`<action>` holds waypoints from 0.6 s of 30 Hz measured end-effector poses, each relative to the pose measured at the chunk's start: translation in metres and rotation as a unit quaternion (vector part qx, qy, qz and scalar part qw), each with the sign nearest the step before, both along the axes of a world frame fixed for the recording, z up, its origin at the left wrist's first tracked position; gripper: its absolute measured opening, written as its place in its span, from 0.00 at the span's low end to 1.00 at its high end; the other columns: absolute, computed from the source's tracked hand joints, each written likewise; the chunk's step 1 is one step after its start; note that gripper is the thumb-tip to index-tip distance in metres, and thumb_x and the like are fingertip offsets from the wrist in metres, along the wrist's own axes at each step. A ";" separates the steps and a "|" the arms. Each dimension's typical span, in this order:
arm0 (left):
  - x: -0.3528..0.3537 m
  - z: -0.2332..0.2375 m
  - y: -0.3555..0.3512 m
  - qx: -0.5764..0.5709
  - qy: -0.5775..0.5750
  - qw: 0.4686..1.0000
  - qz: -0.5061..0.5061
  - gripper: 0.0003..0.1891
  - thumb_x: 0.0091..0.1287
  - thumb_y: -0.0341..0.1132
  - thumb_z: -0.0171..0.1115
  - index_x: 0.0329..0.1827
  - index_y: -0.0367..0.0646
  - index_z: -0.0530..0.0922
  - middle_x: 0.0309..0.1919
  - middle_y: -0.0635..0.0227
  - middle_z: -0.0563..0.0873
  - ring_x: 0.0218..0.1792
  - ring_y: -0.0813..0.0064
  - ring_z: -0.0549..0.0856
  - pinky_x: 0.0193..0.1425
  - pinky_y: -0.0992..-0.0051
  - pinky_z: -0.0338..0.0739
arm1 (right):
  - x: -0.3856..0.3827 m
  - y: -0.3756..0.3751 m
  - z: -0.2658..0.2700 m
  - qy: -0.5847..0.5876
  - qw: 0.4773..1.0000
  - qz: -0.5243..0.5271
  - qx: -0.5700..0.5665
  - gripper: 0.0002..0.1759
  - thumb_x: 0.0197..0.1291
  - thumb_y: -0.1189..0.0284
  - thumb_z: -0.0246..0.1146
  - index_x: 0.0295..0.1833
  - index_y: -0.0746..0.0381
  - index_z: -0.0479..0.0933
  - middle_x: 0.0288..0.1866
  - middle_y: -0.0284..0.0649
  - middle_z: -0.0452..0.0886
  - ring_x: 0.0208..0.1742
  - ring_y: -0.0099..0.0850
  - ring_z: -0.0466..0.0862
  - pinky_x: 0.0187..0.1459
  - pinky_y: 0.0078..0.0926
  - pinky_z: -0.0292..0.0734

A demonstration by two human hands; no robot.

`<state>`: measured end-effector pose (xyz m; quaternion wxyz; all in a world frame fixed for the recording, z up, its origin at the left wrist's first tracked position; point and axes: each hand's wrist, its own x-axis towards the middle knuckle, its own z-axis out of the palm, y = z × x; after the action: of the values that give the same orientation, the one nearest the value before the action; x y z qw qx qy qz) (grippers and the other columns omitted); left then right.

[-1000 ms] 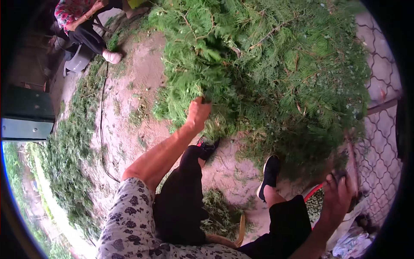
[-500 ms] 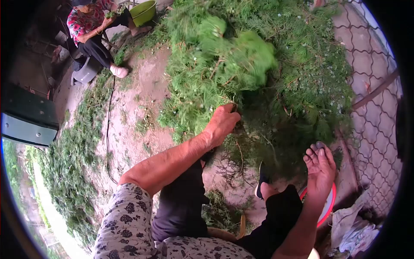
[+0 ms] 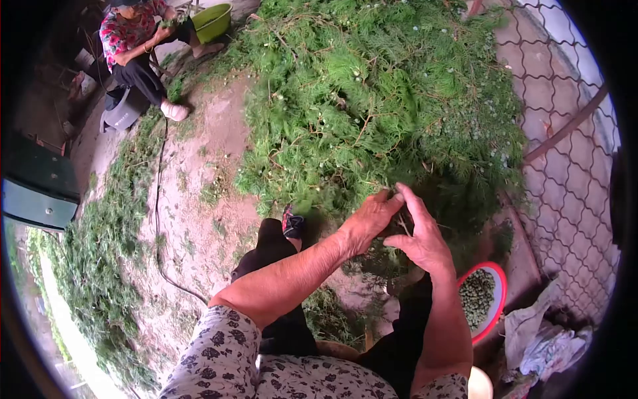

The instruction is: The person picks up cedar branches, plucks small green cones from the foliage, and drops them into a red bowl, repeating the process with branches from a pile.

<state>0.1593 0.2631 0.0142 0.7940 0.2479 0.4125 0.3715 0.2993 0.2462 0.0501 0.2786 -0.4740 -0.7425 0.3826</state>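
Note:
My left hand (image 3: 373, 219) is closed, its fingers curled at the lower edge of a big heap of evergreen branches (image 3: 359, 123). It grips the stem end of an evergreen branch, mostly hidden behind the fingers. Close beside it, my right hand (image 3: 423, 241) has its fingers stretched out and its thumb apart, the fingertips by the left hand's fingers. Small pale green cones dot the sprays. Right of my knee stands a red-rimmed basin (image 3: 503, 292) holding many small green cones (image 3: 476, 299).
At the upper left another person (image 3: 136, 46) sits holding a green sprig, near a green tub (image 3: 214, 21). A black cable (image 3: 158, 219) crosses the ground beside scattered greenery (image 3: 109, 266). Wire mesh (image 3: 558, 166) stands on the right, with crumpled sacking (image 3: 545, 339) below it.
My left hand has moved down and right, and the branch it was swinging is no longer a blur above the heap. My right hand has come up and left to meet it.

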 end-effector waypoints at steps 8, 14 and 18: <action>-0.024 0.019 0.001 0.369 0.375 0.838 -0.146 0.25 0.60 0.51 0.55 0.29 0.30 0.74 0.22 0.48 0.77 0.28 0.54 0.78 0.34 0.65 0.70 | -0.013 0.006 -0.052 0.283 0.943 -0.088 -0.154 0.25 0.53 0.72 0.63 0.57 0.66 0.68 0.41 0.35 0.76 0.42 0.19 0.73 0.45 0.17 0.69; -0.070 0.049 0.014 0.323 0.335 0.883 0.068 0.13 0.62 0.38 0.58 0.42 0.35 0.79 0.30 0.62 0.84 0.28 0.74 0.82 0.34 0.75 0.76 | -0.016 0.014 -0.030 0.137 0.962 -0.216 -0.092 0.17 0.52 0.66 0.66 0.42 0.67 0.76 0.25 0.28 0.75 0.23 0.17 0.71 0.23 0.17 0.65; -0.106 0.066 0.022 0.134 0.078 0.936 0.315 0.10 0.64 0.33 0.54 0.41 0.36 0.77 0.34 0.59 0.84 0.30 0.71 0.84 0.34 0.74 0.78 | -0.006 0.006 0.049 0.201 0.939 -0.281 0.003 0.10 0.53 0.74 0.63 0.41 0.66 0.77 0.22 0.28 0.74 0.18 0.15 0.66 0.20 0.14 0.60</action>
<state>0.0529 0.2848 0.0800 0.5608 0.2380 0.4765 0.6340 0.2930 0.2520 0.0988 0.5195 -0.5756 -0.5092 0.3736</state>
